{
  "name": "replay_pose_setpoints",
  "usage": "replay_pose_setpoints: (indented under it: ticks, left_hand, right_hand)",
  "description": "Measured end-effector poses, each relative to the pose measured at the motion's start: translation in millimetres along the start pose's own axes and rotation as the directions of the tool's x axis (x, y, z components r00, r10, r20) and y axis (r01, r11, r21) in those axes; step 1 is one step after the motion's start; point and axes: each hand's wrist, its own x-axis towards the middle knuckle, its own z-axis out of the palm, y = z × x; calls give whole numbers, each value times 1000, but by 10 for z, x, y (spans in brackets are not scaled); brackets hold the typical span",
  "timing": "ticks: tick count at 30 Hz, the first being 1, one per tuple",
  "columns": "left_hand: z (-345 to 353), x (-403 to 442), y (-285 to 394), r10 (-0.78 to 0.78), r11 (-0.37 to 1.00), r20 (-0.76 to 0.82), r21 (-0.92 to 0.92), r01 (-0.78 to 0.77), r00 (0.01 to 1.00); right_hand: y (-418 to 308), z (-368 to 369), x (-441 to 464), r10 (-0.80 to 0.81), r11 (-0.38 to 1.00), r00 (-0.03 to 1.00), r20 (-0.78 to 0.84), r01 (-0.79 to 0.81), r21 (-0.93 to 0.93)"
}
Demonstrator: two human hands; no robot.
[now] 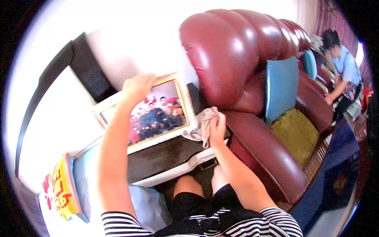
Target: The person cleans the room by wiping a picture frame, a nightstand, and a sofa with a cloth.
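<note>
A framed group photo [158, 114] with a white and gold border stands tilted on a dark-topped side table [158, 161]. My left hand [138, 87] is closed over the frame's top edge, its fingertips partly hidden. In my right hand [217, 127] is a bunched greyish-beige cloth [202, 124]. The cloth hangs by the frame's lower right corner; whether it touches the frame I cannot tell.
To the right stands a dark red leather sofa [260, 146] with a blue cushion [282, 89] and an olive seat pad [296, 134]. A person in light blue [346, 67] bends over farther right. A yellow and red printed item [63, 189] lies at lower left.
</note>
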Motion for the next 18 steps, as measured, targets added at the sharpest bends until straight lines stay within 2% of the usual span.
replay_pose_setpoints:
  ticks: [1, 3, 4, 6, 7, 10, 12, 14, 15, 18]
  left_hand:
    - [-28, -42, 38, -28, 1000, -4, 6, 28, 1000]
    - [-89, -66, 110, -51, 991, -80, -129, 41, 995]
    - [-43, -70, 87, -61, 991, -84, -127, 50, 995]
    - [66, -33, 37, -41, 986, -158, -168, 14, 987]
    - [23, 10, 46, -61, 981, -60, -188, 49, 996]
    - [90, 68, 30, -49, 987, -113, -155, 32, 992]
    - [113, 5, 20, -44, 988, -145, -156, 21, 988]
    - [107, -28, 32, -66, 984, -155, -173, 39, 986]
    - [103, -40, 37, -75, 983, -152, -178, 47, 986]
    - [70, -45, 72, -90, 987, -137, -142, 71, 986]
  right_hand:
    - [-136, 32, 75, -53, 996, 999, -2, 53, 69]
    - [-231, 122, 305, -257, 966, 966, -19, 257, -22]
    - [-381, 164, 430, -378, 922, 926, -5, 376, -97]
    - [-659, 339, 671, -501, 862, 865, 37, 502, -67]
    - [-869, 452, 786, -528, 841, 846, 78, 533, -91]
    - [-948, 742, 973, -539, 816, 809, 235, 570, -91]
    - [-896, 763, 900, -506, 840, 826, 249, 537, -74]
    - [-827, 711, 880, -382, 921, 915, 128, 388, -30]
    - [-800, 650, 844, -202, 978, 970, 134, 192, 85]
    - [-626, 395, 833, -185, 975, 982, 35, 179, 129]
